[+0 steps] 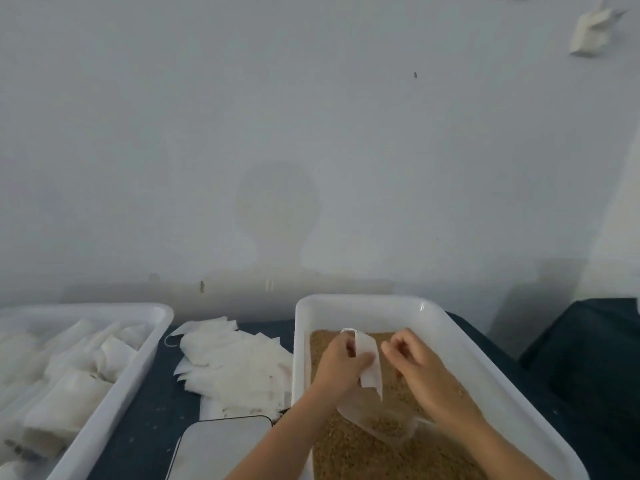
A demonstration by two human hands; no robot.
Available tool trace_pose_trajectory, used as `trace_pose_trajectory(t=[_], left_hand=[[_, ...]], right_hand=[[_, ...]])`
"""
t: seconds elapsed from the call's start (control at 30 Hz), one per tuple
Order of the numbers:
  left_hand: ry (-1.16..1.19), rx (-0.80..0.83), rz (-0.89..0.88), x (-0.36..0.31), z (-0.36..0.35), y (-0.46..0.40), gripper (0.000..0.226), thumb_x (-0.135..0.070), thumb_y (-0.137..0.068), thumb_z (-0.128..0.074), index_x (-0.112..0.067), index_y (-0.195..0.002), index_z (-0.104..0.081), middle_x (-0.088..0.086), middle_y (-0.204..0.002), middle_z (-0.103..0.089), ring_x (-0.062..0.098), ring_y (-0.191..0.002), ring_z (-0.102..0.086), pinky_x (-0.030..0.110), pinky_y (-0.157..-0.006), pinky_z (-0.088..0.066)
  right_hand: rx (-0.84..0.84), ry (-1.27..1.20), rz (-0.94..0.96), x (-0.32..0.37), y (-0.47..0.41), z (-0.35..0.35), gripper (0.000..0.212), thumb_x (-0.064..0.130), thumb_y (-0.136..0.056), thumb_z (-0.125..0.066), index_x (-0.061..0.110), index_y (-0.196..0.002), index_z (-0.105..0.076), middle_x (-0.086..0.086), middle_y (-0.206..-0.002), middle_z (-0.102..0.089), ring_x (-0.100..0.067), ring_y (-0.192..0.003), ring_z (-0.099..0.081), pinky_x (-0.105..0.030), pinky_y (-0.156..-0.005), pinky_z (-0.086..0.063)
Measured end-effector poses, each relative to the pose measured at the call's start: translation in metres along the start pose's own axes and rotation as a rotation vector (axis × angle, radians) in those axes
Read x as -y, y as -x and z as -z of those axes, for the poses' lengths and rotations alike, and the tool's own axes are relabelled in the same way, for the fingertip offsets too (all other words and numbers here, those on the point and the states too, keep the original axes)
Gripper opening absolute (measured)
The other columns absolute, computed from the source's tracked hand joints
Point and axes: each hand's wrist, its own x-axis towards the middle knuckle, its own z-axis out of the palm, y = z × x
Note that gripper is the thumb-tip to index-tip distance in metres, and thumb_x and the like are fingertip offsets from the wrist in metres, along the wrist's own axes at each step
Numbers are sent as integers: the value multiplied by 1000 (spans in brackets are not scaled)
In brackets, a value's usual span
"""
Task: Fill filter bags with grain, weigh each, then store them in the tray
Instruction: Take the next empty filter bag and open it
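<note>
Dark tabletop [145,427]; rectangular tray [363,306], granular grain [363,452].

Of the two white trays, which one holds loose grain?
The right tray, under both hands, holds loose brown grain; the left tray holds only white bags.

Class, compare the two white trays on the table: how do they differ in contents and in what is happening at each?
The right tray holds loose brown grain; the left tray holds packed white filter bags. Both hands work over the right tray, the left hand holding a filter bag and the right hand beside it; nobody touches the left tray. Both are white, rectangular and round-cornered.
</note>
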Motion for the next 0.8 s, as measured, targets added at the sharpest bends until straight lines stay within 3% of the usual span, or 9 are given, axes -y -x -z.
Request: trace_pose_trajectory(t=[0.1,0.2,0.27,0.4,0.5,0.67,0.8], left_hand=[[26,67,-38,4,-2,5,11,-16,-93,-50,-12,-84,-47,0,-77,-50,14,-73,-49,26,-69,-41],[282,173,-18,0,-2,9,14,-18,-98,-45,-5,-93,-48,2,-75,-56,11,-64,-57,18,-60,-49],[260,188,-50,-1,-3,12,16,-17,-99,-44,-5,-89,-49,3,-72,-57,11,-59,-57,18,-58,-49],[134,101,-148,4,-3,11,22,-14,-97,-47,-12,-76,-50,-2,-70,-55,7,-60,-53,16,-59,-45],[215,137,-131,3,-3,12,22,-17,-97,-47,-10,-77,-50,-3,-69,-55,4,-59,-55,16,-60,-47],[228,192,-179,1,-2,16,23,-22,-91,-59,-9,-76,-47,-12,-61,-57,3,-59,-55,18,-63,-48],[149,171,-228,2,-1,16,19,-16,-90,-60,-3,-79,-52,-4,-70,-52,11,-68,-53,32,-74,-49]], right_hand=[[158,-208,-80,1,2,-15,27,25,-93,-53,0,-83,-50,-3,-68,-54,-11,-58,-55,-22,-55,-47],[197,-415,-179,0,5,-15,46,39,-83,-57,-6,-94,-53,-6,-70,-56,-17,-64,-58,-24,-56,-50],[202,-472,-183,-1,6,-14,55,43,-79,-58,-7,-101,-53,-13,-77,-55,-24,-71,-56,-28,-61,-51],[215,-580,-171,0,5,-15,36,32,-83,-55,7,-107,-63,-19,-86,-58,-30,-79,-55,-35,-67,-50],[182,-599,-171,-1,5,-14,27,26,-88,-51,15,-107,-66,-19,-89,-65,-27,-79,-61,-31,-66,-52],[132,-507,-123,-2,5,-12,41,37,-83,-51,2,-100,-64,-30,-96,-63,-28,-76,-59,-27,-62,-53],[119,-422,-98,-5,5,-11,37,41,-85,-47,13,-91,-70,-23,-92,-67,-25,-77,-61,-32,-69,-51]])
